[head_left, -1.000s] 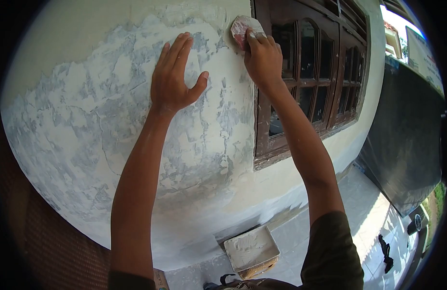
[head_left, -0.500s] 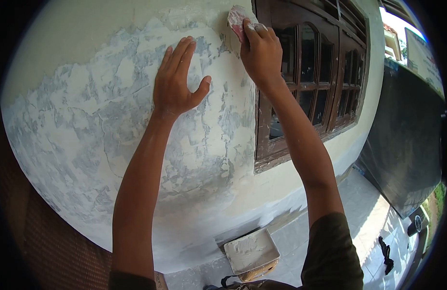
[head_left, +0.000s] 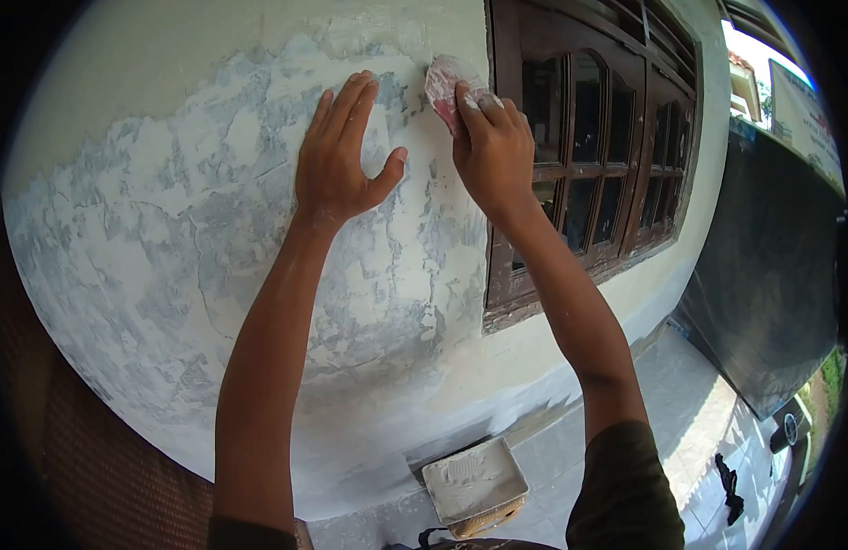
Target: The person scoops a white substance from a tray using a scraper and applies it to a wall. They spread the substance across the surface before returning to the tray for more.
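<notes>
My right hand [head_left: 494, 145] grips a pinkish-red putty spreader [head_left: 445, 92] smeared with white filler. Its blade is against the wall, just left of the brown window frame. White paste also coats some of the fingers. My left hand [head_left: 340, 151] lies flat on the wall to the left, fingers stretched up and thumb out, holding nothing. Around both hands the wall [head_left: 250, 197] is patchy grey and white with rough filler. Its upper part is plain cream. A tray [head_left: 475, 478] of white filler rests low down near the wall's foot.
The brown wooden window [head_left: 589, 137] with glass panes borders the work on the right. A large dark sheet [head_left: 763, 266] stands beyond it. On the tiled floor lie a black crumpled item [head_left: 729, 489] and a dark container [head_left: 784, 433]. Brown woven material [head_left: 94, 440] edges the lower left.
My right hand has drawn the putty spreader down the wall beside the window frame. My left hand stays flat in nearly the same place.
</notes>
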`<state>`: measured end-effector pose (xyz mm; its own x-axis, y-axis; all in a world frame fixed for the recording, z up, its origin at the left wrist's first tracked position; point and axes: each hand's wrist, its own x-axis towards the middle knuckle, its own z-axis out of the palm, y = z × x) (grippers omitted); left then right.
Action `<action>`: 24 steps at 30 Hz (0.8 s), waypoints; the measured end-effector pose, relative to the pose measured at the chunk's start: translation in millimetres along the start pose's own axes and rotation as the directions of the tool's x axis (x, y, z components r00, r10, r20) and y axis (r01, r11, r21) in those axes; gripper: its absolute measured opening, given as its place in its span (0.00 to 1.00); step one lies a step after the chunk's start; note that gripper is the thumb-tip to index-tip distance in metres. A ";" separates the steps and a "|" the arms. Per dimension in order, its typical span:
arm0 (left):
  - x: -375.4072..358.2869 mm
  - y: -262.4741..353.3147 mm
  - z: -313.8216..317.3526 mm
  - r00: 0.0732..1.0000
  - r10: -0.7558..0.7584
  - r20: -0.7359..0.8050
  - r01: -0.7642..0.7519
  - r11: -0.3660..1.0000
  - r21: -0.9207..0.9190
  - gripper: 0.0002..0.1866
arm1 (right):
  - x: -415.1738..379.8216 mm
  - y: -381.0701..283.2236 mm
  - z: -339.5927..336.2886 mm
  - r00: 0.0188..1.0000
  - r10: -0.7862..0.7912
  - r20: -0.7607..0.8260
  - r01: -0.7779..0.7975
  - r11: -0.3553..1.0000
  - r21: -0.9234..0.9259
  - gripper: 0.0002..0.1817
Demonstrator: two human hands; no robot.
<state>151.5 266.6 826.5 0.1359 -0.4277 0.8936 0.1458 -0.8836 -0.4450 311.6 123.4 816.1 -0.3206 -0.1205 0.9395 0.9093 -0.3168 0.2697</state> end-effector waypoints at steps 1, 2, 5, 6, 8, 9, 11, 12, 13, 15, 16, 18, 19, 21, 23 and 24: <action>0.0 0.0 -0.2 1.000 -0.005 0.003 0.005 1.000 -0.002 0.38 | 12.2 6.7 8.9 1.000 0.003 0.001 -0.003 1.000 0.000 0.22; -0.2 0.2 -0.3 1.000 -0.003 0.005 0.003 1.000 -0.003 0.38 | 23.5 12.2 18.2 1.000 0.016 0.013 -0.016 0.999 -0.042 0.22; 0.2 1.0 -0.6 1.000 0.007 -0.003 -0.007 1.000 -0.023 0.35 | 24.7 12.6 30.3 0.993 0.046 0.107 -0.038 0.996 -0.082 0.21; 0.3 1.1 -0.6 1.000 0.005 -0.007 -0.006 1.000 -0.025 0.35 | 12.3 7.9 32.5 0.992 0.015 0.129 -0.003 0.996 -0.086 0.21; -0.7 1.2 -0.3 1.000 0.002 -0.012 -0.002 1.000 -0.031 0.35 | -15.2 -7.4 22.5 0.977 -0.002 0.215 0.014 0.998 -0.057 0.22; -0.7 0.4 0.2 1.000 0.006 -0.015 -0.006 1.000 -0.028 0.35 | -31.4 -15.9 14.9 0.974 -0.014 0.227 0.032 0.997 -0.076 0.23; -1.2 -0.5 0.7 1.000 0.008 -0.017 -0.008 1.000 -0.025 0.35 | -56.2 -28.0 -2.7 0.975 -0.069 0.212 0.071 0.997 -0.005 0.24; -1.1 -0.4 0.7 1.000 0.013 -0.022 -0.013 1.000 -0.027 0.35 | -55.8 -26.8 -6.4 0.975 -0.067 0.214 0.069 0.998 -0.004 0.24; -0.9 -0.4 1.0 0.999 0.017 -0.027 -0.018 0.999 -0.029 0.35 | -53.8 -24.5 -11.1 0.981 -0.049 0.190 0.040 0.998 0.053 0.24; -0.6 -1.6 1.4 1.000 0.012 -0.021 -0.013 1.000 -0.017 0.36 | -38.9 -17.4 -19.4 0.985 -0.030 0.170 0.012 0.994 0.110 0.25; -1.0 -2.0 1.3 1.000 0.009 -0.016 -0.009 1.000 -0.003 0.37 | -21.2 -8.2 -17.6 0.992 0.013 0.128 -0.019 0.999 0.047 0.24; -1.2 -2.6 0.8 1.000 0.005 -0.009 -0.005 1.000 0.000 0.37 | 1.1 13.9 0.4 0.995 0.055 0.083 -0.053 0.998 -0.016 0.23; -1.2 -2.3 0.9 1.000 0.003 -0.003 -0.003 1.000 0.004 0.37 | 11.0 26.2 12.7 0.999 0.040 0.034 -0.038 0.997 -0.066 0.24; -1.3 -2.0 1.5 1.000 0.002 -0.002 -0.002 1.000 0.003 0.37 | 14.3 33.7 19.9 1.000 0.023 -0.017 -0.025 0.993 -0.117 0.24; -0.9 -2.9 0.6 1.000 0.002 -0.002 -0.002 1.000 0.007 0.37 | 4.8 35.2 28.7 0.993 -0.005 0.122 0.021 0.991 -0.130 0.19; -1.1 -2.4 0.5 1.000 0.004 -0.005 -0.004 1.000 0.005 0.37 | -9.1 31.5 28.7 0.987 -0.022 0.161 0.041 0.992 -0.117 0.21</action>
<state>151.4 269.3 826.6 0.1316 -0.4324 0.8920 0.1506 -0.8807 -0.4491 350.8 141.5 822.1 -0.2934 0.0397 0.9552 0.8583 -0.4290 0.2815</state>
